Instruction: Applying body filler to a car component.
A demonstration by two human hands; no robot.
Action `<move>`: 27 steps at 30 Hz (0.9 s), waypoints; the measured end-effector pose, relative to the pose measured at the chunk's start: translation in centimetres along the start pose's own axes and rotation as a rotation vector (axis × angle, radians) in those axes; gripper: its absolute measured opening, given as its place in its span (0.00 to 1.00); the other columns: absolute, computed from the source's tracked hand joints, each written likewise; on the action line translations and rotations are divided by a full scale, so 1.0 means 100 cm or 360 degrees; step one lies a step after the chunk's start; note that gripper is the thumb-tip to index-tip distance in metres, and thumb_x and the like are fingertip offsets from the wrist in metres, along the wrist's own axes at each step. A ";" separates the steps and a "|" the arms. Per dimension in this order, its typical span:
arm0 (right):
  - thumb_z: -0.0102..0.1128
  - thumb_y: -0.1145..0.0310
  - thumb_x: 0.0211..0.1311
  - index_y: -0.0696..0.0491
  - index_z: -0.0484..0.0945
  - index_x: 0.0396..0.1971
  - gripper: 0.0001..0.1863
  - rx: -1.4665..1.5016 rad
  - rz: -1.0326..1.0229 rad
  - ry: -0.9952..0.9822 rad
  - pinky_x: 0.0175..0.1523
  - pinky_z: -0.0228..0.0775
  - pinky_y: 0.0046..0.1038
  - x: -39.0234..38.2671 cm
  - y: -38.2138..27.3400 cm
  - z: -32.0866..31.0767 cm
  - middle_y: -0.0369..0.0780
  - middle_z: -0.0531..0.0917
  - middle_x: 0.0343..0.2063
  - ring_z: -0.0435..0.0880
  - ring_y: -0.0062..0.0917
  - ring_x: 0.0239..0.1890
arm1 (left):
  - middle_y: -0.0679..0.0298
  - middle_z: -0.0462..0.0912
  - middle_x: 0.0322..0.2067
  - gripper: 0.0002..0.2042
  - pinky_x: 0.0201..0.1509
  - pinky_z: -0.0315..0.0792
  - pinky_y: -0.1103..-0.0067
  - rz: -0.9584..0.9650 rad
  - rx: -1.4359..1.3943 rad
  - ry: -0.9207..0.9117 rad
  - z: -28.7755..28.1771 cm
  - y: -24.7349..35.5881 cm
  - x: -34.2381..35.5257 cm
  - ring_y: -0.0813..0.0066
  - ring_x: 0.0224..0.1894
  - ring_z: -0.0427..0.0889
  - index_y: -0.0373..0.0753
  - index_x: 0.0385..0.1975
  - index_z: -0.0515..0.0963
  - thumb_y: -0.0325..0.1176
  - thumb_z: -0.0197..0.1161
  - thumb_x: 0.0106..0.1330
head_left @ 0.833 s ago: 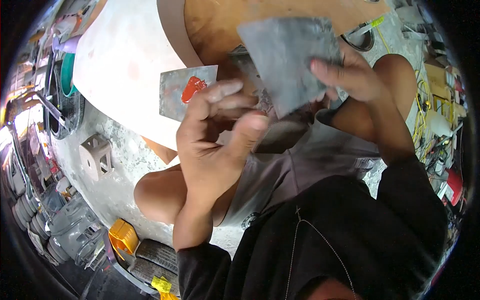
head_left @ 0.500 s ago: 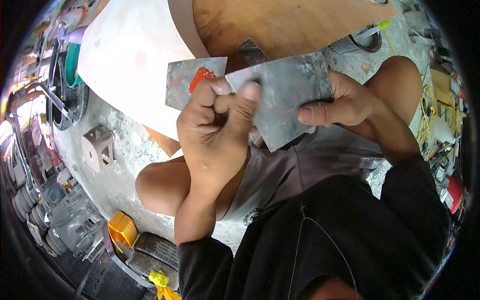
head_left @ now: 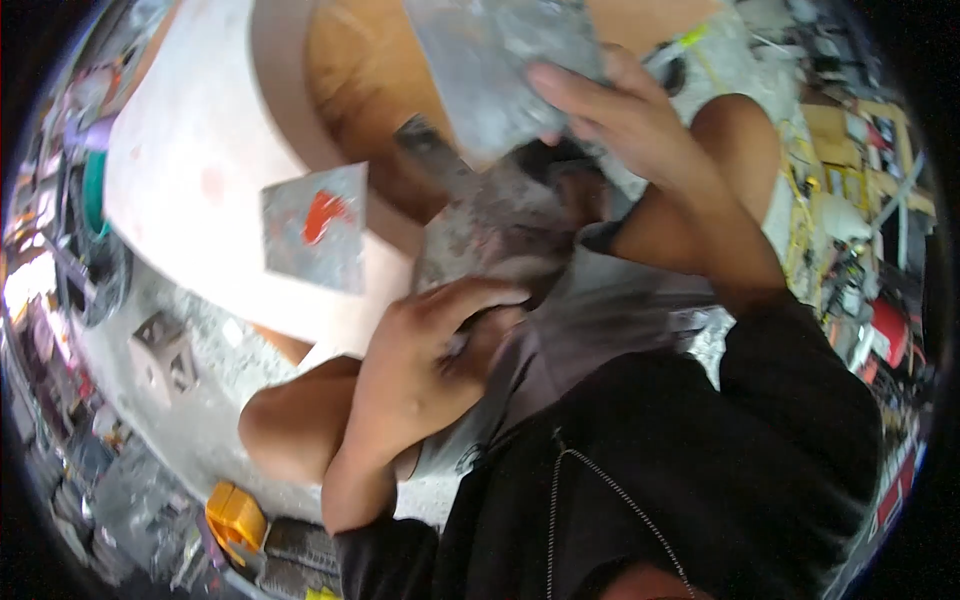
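Observation:
My right hand (head_left: 640, 130), in the upper middle, grips a grey metal plate (head_left: 475, 75) with thumb over its face. My left hand (head_left: 410, 370) is low over my lap, fingers curved; motion blur hides whether anything is in them. Above it are a grimy, stained surface (head_left: 480, 230) and a dark metal strip (head_left: 430, 145). A second square grey plate (head_left: 290, 250) bearing a red blob of paste (head_left: 322, 215) lies on a large white curved panel (head_left: 190, 120), beside brown board (head_left: 355, 70).
A block-like stand (head_left: 165, 360) sits on the floor left of my knee. Tires (head_left: 295, 550), a yellow container (head_left: 235, 515) and grey clutter are at lower left. Yellow cords (head_left: 800, 200), cartons and a red object (head_left: 888, 330) are at right; a can (head_left: 668, 75) is at the top.
My right hand has raised the plate upward and left. My left hand has let go of that plate and moved down toward my lap. The view has shifted slightly.

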State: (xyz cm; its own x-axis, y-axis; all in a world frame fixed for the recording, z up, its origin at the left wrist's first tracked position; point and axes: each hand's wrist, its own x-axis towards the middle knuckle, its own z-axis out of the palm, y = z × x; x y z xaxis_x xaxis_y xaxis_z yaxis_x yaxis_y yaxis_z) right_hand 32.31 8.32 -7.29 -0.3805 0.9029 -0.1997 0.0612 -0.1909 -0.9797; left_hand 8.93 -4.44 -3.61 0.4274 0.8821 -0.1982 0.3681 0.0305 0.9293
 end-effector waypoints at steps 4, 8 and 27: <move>0.65 0.50 0.61 0.61 0.83 0.36 0.24 -0.0599 -0.0131 0.0270 0.43 0.75 0.33 0.026 0.030 -0.030 0.41 0.86 0.28 0.84 0.28 0.34 | 0.59 0.87 0.30 0.07 0.33 0.77 0.81 -0.0627 -0.0296 0.0000 -0.006 0.022 -0.003 0.74 0.29 0.86 0.35 0.41 0.83 0.23 0.65 0.63; 0.67 0.50 0.60 0.59 0.83 0.41 0.24 -0.1365 0.0031 0.0268 0.40 0.73 0.30 0.041 0.048 -0.032 0.40 0.85 0.29 0.82 0.27 0.31 | 0.61 0.86 0.30 0.07 0.30 0.76 0.84 -0.0105 -0.0162 0.0347 -0.015 0.019 -0.007 0.80 0.29 0.83 0.32 0.42 0.82 0.24 0.62 0.67; 0.59 0.72 0.61 0.56 0.84 0.42 0.11 -0.1128 -0.0025 0.1143 0.38 0.74 0.28 0.032 0.001 -0.059 0.38 0.87 0.35 0.83 0.23 0.33 | 0.57 0.82 0.37 0.18 0.46 0.74 0.77 -0.0409 0.1187 0.0750 -0.117 -0.041 -0.012 0.70 0.39 0.82 0.31 0.46 0.77 0.35 0.71 0.62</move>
State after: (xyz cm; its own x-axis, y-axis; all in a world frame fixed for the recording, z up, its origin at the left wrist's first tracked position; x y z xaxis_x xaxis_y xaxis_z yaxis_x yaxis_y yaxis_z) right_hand 36.54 13.41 -8.13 0.2457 0.9661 0.0789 0.6841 -0.1152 -0.7203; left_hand -2.72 -0.11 -3.54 -0.0619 0.9956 -0.0707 0.9127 0.0851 0.3998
